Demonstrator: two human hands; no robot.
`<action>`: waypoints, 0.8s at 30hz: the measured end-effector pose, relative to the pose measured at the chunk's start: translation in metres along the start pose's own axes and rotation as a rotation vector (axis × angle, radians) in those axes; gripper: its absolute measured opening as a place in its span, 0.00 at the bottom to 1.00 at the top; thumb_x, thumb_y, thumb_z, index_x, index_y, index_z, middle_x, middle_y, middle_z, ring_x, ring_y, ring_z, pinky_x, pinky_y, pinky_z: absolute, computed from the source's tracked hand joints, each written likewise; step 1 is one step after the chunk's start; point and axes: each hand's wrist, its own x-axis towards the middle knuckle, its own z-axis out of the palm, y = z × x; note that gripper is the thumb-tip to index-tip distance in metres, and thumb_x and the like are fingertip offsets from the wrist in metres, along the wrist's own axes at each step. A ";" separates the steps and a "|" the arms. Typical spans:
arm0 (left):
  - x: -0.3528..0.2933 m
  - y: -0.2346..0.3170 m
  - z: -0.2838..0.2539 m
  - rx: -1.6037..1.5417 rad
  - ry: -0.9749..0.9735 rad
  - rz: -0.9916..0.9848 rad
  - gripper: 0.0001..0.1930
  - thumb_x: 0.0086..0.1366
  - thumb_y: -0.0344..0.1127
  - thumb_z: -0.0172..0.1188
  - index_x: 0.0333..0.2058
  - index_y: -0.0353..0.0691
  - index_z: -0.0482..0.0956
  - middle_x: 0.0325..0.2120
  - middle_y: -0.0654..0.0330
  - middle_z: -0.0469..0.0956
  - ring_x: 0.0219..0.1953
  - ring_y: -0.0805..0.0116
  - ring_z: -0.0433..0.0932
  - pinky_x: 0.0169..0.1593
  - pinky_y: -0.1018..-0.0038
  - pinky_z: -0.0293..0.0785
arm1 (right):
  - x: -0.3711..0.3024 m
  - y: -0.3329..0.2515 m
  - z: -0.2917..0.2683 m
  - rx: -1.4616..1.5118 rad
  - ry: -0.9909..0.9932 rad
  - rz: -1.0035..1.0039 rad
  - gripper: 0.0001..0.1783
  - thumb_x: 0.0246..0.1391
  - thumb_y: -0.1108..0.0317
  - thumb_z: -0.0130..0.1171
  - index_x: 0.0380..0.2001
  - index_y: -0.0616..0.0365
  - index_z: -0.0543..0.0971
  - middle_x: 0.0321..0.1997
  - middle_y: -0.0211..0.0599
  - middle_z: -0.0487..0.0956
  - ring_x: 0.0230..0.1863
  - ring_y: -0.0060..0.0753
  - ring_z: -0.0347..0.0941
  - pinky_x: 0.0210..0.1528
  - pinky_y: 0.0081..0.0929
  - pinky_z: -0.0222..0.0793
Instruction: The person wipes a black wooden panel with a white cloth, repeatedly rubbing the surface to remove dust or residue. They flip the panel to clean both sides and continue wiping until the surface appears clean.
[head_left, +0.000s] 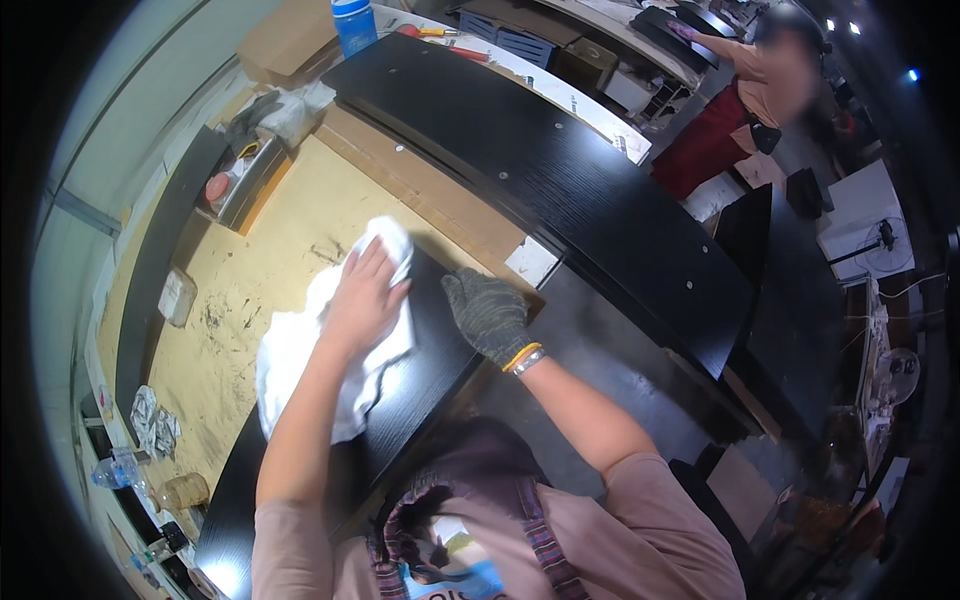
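Observation:
My bare left hand [362, 302] presses down on a crumpled white cloth [293, 365], its fingers bent lightly over the fabric. Beneath the cloth lies a long black wood-grain board [425, 388], running from the lower left up to the middle of the view. A dark grey knit glove with a yellow cuff covers my right hand [490, 315]. That hand is closed around the board's right edge near its far end; its fingertips are partly hidden.
A yellowish worktop [265, 270] carries a tool box [245, 185] and a white block [177, 297]. Stacked black panels [560, 185] stretch across the right. A blue-lidded bottle [353, 27] stands at the back. Another person [765, 90] works at the far right.

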 end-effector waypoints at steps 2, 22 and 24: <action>-0.044 -0.012 -0.013 -0.040 -0.083 -0.083 0.24 0.68 0.37 0.57 0.59 0.32 0.71 0.64 0.44 0.68 0.72 0.47 0.58 0.74 0.50 0.49 | 0.005 -0.003 -0.013 0.020 -0.093 0.151 0.19 0.70 0.51 0.47 0.34 0.53 0.79 0.21 0.43 0.80 0.26 0.49 0.79 0.32 0.45 0.74; -0.074 0.084 -0.003 0.060 -0.272 0.086 0.33 0.63 0.49 0.61 0.60 0.33 0.71 0.66 0.45 0.66 0.75 0.49 0.53 0.75 0.45 0.45 | -0.004 0.003 -0.001 -0.040 0.019 -0.090 0.17 0.67 0.54 0.50 0.34 0.55 0.78 0.27 0.46 0.80 0.27 0.49 0.78 0.33 0.47 0.74; -0.085 0.094 -0.003 -0.002 -0.222 0.153 0.34 0.59 0.50 0.65 0.57 0.32 0.73 0.64 0.45 0.68 0.74 0.48 0.55 0.73 0.45 0.47 | -0.008 0.002 -0.002 -0.123 0.028 -0.156 0.14 0.66 0.56 0.50 0.35 0.53 0.79 0.30 0.45 0.80 0.28 0.49 0.79 0.34 0.46 0.75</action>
